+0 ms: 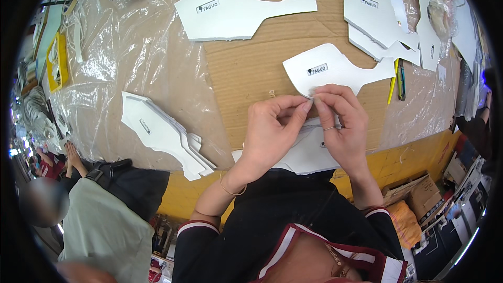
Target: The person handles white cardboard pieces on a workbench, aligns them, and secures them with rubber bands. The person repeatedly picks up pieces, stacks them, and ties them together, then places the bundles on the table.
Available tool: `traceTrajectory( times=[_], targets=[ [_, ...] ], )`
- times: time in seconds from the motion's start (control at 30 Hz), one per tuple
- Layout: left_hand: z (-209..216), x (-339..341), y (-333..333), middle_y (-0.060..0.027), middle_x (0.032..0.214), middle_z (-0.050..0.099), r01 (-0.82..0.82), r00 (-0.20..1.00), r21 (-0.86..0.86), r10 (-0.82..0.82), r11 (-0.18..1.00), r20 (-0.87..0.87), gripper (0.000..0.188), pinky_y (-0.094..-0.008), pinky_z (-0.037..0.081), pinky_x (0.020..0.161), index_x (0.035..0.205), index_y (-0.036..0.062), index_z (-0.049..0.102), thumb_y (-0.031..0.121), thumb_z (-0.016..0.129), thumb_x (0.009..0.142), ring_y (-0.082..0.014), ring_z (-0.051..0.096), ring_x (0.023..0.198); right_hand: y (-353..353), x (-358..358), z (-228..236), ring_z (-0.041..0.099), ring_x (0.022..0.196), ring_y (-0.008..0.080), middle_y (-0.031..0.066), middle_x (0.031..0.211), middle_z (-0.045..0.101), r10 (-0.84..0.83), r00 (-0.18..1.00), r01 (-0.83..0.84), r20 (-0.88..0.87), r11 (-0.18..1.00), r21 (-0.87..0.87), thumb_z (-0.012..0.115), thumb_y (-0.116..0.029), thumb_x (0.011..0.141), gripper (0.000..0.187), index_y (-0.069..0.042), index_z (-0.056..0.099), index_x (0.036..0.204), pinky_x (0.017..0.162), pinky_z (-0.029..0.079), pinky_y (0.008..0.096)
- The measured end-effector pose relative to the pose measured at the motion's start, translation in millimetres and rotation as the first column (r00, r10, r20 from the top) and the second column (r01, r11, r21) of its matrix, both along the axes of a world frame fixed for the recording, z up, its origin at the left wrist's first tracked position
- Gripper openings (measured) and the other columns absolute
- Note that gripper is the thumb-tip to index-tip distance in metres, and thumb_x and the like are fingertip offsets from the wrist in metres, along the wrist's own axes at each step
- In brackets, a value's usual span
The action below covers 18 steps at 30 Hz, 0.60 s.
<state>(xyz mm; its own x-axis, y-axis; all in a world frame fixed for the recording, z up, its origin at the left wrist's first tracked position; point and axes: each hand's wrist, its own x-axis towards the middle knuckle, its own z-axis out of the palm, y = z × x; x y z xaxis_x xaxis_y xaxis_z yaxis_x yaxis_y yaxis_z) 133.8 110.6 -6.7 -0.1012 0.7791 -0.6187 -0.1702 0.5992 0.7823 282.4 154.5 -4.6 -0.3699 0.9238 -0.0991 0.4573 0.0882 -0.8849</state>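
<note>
My left hand [272, 130] and right hand [343, 126] pinch, fingertips meeting, the near edge of a flat white hatchet-shaped panel [340, 71], just beyond them. Judgement: edge work under way, incomplete. Stacked white panels [149, 126] lie left of my left hand; finished or waiting, cannot tell.

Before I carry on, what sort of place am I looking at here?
Probably a small factory or workshop: stacked, similarly shaped white cut-out pieces lie on a plastic-covered worktable, and another person is close by on the left.
</note>
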Motion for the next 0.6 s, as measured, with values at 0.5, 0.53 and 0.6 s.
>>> traceTrajectory(
  times=[0.5, 0.53, 0.6],
  targets=[
    [-3, 9, 1, -0.0096, 0.069, 0.07, -0.097, 0.98, 0.083, 0.11, 0.992, -0.166, 0.013, -0.0237, 0.052, 0.059, 0.09, -0.006, 0.069, 0.006, 0.064, 0.089, -0.0084, 0.065, 0.062, -8, -7, -17, 0.064, 0.092, 0.027, 0.0131, 0.099, 0.065, 0.034, 0.998, -0.05, 0.053, 0.934, 0.354, 0.068, 0.005, 0.084, 0.013, 0.003, 0.067, 0.096, 0.077, 0.054, 0.033],
    [-4, 9, 1, -0.0093, 0.069, 0.07, -0.101, 0.98, 0.069, 0.112, 0.992, -0.165, 0.013, -0.0235, 0.052, 0.059, 0.089, -0.0061, 0.069, 0.006, 0.064, 0.088, -0.0081, 0.065, 0.062, -8, -7, -17, 0.064, 0.092, 0.027, 0.0133, 0.099, 0.065, 0.025, 0.998, -0.041, 0.053, 0.941, 0.335, 0.068, 0.005, 0.084, 0.012, 0.003, 0.067, 0.096, 0.077, 0.054, 0.0328],
    [-6, 10, 2, -0.0088, 0.068, 0.069, -0.122, 0.978, 0.086, 0.135, 0.989, -0.16, 0.013, -0.0231, 0.052, 0.058, 0.088, -0.0062, 0.068, 0.006, 0.064, 0.088, -0.0075, 0.065, 0.062, -9, -6, -16, 0.063, 0.092, 0.0241, 0.0127, 0.1, 0.064, -0.018, 1.0, 0.022, -0.02, 0.981, 0.195, 0.066, 0.004, 0.085, 0.012, 0.003, 0.066, 0.098, 0.076, 0.054, 0.0328]
  ],
)
